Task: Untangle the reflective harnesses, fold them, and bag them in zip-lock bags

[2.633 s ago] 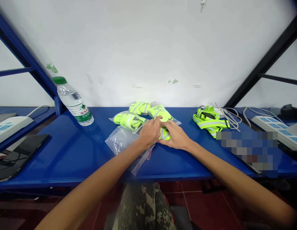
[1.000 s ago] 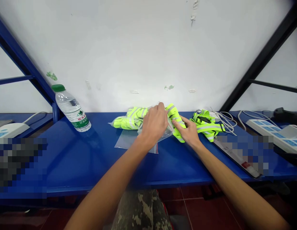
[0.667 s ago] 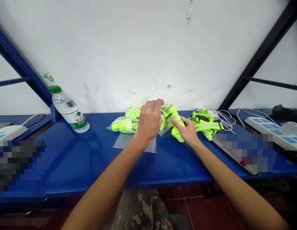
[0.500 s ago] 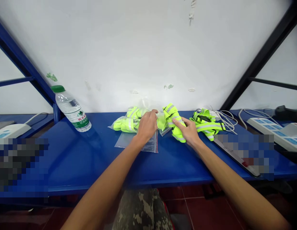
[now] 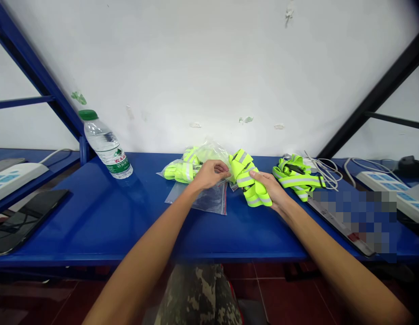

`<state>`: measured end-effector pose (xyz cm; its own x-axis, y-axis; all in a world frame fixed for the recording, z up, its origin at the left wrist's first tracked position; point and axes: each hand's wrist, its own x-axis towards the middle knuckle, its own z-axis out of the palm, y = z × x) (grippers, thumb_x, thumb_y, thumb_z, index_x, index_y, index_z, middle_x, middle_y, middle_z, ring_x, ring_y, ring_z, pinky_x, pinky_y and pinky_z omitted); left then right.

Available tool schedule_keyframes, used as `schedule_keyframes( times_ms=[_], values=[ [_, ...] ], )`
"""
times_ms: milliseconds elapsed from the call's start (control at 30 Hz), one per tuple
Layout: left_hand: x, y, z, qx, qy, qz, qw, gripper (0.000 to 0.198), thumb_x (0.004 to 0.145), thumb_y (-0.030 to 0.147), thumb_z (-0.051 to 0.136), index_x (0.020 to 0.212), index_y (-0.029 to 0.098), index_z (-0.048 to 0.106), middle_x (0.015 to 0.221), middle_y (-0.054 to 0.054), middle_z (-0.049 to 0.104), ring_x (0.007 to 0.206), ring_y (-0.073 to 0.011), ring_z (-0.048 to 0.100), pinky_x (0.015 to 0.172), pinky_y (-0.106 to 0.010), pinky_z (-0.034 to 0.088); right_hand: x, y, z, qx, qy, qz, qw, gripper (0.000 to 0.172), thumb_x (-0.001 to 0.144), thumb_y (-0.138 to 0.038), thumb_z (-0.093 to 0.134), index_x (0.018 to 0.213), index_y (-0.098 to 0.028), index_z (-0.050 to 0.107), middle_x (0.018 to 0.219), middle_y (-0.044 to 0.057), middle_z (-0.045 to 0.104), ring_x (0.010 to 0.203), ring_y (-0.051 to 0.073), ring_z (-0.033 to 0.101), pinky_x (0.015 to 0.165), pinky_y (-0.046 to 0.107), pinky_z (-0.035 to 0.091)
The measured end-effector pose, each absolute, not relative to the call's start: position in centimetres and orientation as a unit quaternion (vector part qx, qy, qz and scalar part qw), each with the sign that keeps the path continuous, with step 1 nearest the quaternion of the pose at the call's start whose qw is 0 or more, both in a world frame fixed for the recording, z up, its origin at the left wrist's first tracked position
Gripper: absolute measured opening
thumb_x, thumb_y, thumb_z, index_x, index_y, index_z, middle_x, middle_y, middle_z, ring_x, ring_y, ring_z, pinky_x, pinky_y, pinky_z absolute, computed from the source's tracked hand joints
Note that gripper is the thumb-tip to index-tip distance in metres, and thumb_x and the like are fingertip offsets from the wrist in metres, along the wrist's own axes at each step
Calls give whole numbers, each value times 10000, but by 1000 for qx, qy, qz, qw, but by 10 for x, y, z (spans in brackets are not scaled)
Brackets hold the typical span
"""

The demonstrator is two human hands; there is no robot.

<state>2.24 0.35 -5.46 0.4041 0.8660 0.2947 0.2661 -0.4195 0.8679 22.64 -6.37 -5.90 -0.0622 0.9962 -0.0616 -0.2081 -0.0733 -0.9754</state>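
My right hand (image 5: 270,186) grips a folded bundle of neon-yellow reflective strap (image 5: 247,178) with grey stripes, thumb on top, just above the table. To its left, my left hand (image 5: 214,173) has its fingertips pinched together on the edge of a clear plastic bag (image 5: 211,150); the hand partly covers this bag. Behind and left of that hand lie bagged yellow straps (image 5: 180,172). A flat, see-through zip bag (image 5: 209,201) with a red seal line rests under the left wrist. More loose yellow straps (image 5: 299,177) with a black buckle lie right of my right hand.
A water bottle (image 5: 109,149) with a green cap stands at the back left of the blue table (image 5: 128,234). White cables (image 5: 326,169) and a power strip (image 5: 388,187) are on the right. Another power strip (image 5: 18,178) and a dark phone (image 5: 26,221) are on the left.
My left hand has turned and moved slightly right, its fingertips now at the bag's edge beside the bundle. The strap bundle in my right hand has spread a little. The view has shifted slightly.
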Motion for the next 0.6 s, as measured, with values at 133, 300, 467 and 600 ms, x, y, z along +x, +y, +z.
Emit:
schedule_keyframes(
  times_ms=[133,300,467,600],
  values=[
    [18,2,-50,740,384,410,370,136,707,167,671,834,120,683,823,-63,704,766,-143,640,752,-271,517,229,-64,-61,-433,-459,590,503,427,650,-534,821,806,-143,745,696,74,733,525,169,645,514,268,524],
    [23,-1,-43,687,409,506,322,125,685,159,666,801,127,701,735,-41,701,710,-156,639,639,-245,491,227,-68,-60,-426,-494,616,441,429,645,-523,831,814,-135,756,680,69,730,517,165,647,495,259,517],
    [18,-9,-29,686,390,552,270,193,793,339,675,807,151,712,805,-49,721,748,-155,639,692,-264,500,223,-69,-59,-452,-490,620,413,409,650,-506,828,815,-137,761,702,65,735,528,158,645,499,253,506],
    [18,-19,-24,751,398,505,153,176,867,318,607,828,174,700,809,-32,700,685,-135,582,651,-263,458,221,-67,-60,-461,-503,607,408,400,625,-496,841,795,-145,753,682,43,720,522,143,625,489,239,486]
  ],
)
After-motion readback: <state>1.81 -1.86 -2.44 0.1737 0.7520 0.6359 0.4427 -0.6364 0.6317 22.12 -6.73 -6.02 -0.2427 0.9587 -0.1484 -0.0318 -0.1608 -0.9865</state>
